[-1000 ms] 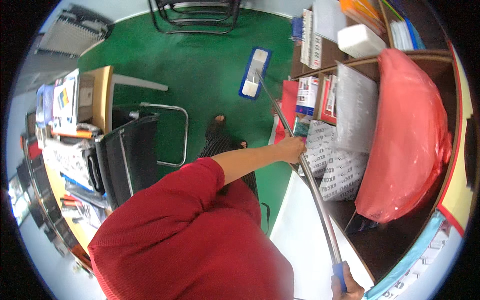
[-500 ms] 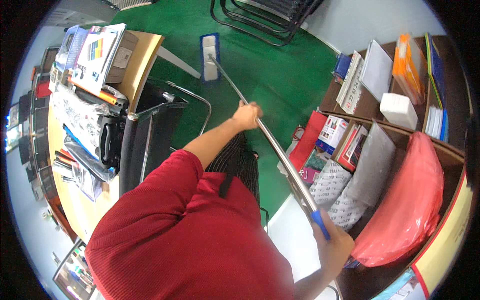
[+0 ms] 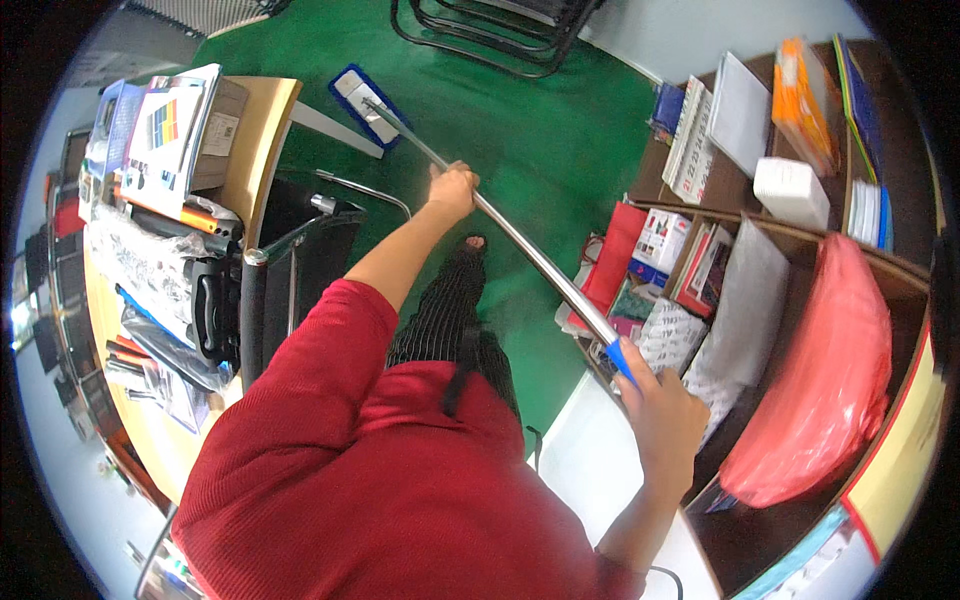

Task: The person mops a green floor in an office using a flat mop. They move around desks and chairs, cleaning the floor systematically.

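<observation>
A flat mop [image 3: 545,265] with a long silver pole slants across the view from near right to far left. My left hand [image 3: 455,190] is wrapped around the pole about midway down. At the upper end, my right hand [image 3: 662,408] grips the blue handle [image 3: 622,362]. The mop's rectangular head [image 3: 365,106], white on top with a blue fringe, lies on the green floor [image 3: 500,120] beside a pale table leg. Both arms reach forward, the left one in a red sleeve.
On the left, a wooden table [image 3: 262,150] carries papers and bagged items, with a black chair [image 3: 310,235] against it. Brown shelves [image 3: 745,222] on the right hold folders, a white box and a red plastic bag [image 3: 815,400]. A folded black-framed chair [image 3: 490,35] stands at the back.
The mop head has moved left and turned at an angle, closer to the table leg. Both hands shifted left with the pole, the right one also farther forward. A foot now shows.
</observation>
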Action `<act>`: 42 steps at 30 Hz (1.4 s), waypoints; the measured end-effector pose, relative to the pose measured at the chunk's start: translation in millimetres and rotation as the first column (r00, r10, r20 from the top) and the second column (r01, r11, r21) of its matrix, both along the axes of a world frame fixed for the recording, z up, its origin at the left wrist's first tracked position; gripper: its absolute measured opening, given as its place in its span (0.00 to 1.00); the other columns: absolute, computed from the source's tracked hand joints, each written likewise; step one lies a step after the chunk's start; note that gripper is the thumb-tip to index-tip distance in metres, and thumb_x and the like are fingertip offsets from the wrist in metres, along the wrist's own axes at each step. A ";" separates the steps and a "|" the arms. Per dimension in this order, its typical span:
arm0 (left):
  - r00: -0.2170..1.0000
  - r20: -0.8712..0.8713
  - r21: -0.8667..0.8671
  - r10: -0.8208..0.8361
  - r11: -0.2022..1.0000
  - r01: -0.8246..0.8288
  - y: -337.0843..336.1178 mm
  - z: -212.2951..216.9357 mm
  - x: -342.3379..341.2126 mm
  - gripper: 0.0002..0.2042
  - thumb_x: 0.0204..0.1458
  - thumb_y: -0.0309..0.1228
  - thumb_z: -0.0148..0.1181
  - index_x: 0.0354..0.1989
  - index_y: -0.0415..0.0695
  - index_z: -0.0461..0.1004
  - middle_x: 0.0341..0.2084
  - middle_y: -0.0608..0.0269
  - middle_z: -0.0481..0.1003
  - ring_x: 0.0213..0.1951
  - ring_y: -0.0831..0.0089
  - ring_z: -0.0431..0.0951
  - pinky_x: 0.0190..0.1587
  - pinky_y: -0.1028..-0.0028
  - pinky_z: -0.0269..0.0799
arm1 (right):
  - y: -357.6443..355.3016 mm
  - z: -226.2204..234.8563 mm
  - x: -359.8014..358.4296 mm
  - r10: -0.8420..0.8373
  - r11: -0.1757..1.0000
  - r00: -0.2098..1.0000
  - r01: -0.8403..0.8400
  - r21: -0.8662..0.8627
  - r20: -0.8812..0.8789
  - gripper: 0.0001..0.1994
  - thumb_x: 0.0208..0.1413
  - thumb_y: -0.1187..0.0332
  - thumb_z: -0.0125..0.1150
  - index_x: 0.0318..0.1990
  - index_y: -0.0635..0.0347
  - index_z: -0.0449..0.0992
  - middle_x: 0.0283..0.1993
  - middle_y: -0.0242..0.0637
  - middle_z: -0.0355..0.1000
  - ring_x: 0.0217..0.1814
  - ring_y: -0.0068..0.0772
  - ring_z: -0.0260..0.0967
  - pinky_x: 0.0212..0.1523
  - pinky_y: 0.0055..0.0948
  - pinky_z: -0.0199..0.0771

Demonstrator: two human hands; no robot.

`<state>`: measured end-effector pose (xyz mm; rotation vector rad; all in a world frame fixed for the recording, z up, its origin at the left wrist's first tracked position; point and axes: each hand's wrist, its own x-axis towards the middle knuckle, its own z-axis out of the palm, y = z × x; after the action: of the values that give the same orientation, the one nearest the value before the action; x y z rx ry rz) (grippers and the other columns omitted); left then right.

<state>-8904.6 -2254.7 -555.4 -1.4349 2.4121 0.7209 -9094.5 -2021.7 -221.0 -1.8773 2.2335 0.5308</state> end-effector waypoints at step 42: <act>0.721 -0.273 0.045 -0.638 0.740 0.672 561.9 54.7 99.0 0.10 0.42 0.38 0.55 0.29 0.47 0.76 0.31 0.57 0.75 0.45 0.59 0.71 0.51 0.39 0.56 | 601.1 90.7 244.3 -0.784 0.576 0.516 0.812 0.094 0.343 0.20 0.39 0.66 0.68 0.45 0.53 0.77 0.18 0.40 0.70 0.18 0.35 0.69 0.22 0.30 0.67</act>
<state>-8805.7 -1692.8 -500.8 -0.3589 2.7100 0.8768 -8850.2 -1420.6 -130.3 -0.6459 2.5201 -0.0704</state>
